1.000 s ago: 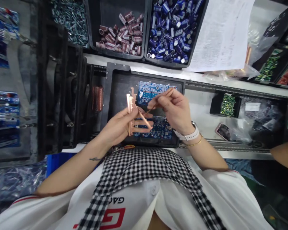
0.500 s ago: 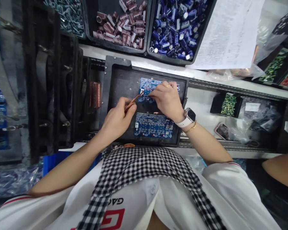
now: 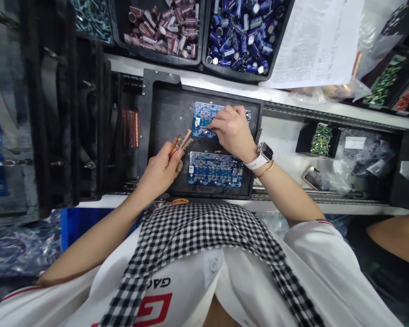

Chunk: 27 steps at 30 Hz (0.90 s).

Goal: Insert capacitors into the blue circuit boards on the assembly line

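Copper-coloured flat strips jut from the left hand, clamped on them above the left side of the black rectangular tray. Toward the tray's far right, the right hand bends over a blue rectangular circuit board; whether it grips anything cannot be told.

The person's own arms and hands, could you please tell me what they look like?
The left hand and right hand are gloveless. The right bears a gold-coloured ring, a white-banded watch and a gold-coloured bracelet. The short sleeves are white with red edging.
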{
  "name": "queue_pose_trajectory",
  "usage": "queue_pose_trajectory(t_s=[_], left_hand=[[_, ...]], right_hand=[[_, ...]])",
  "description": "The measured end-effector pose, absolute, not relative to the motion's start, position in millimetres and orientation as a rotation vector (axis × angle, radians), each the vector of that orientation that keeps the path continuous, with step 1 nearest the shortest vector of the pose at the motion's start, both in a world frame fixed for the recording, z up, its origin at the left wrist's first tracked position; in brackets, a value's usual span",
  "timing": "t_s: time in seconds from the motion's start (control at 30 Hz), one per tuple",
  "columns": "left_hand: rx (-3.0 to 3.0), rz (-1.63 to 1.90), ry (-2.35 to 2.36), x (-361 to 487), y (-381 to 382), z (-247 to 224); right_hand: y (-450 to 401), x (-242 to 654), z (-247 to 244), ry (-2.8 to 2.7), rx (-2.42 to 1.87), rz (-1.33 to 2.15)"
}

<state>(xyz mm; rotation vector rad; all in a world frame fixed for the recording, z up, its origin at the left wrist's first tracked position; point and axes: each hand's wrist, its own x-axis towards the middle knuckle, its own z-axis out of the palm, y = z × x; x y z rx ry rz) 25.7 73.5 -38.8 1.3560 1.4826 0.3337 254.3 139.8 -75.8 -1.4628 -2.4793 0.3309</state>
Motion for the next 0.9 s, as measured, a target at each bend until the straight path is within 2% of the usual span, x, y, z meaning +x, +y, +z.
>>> queue_pose_trajectory(t_s=[0.3, 0.53, 0.9], left_hand=[[1.489, 0.239, 1.529, 16.5, 73.4, -40.8], [1.419, 0.393, 1.486, 12.6, 69.7, -32.1], [1.443, 0.441, 1.467, 14.1, 59.5, -32.8]], right_hand=[[107.0, 270.5, -44.7, -2.581, -1.484, 0.258], [71.8, 267.4, -49.8, -2.667, -1.536, 0.230], [69.2, 252.0, -39.8, -2.798, -1.712, 0.192]])
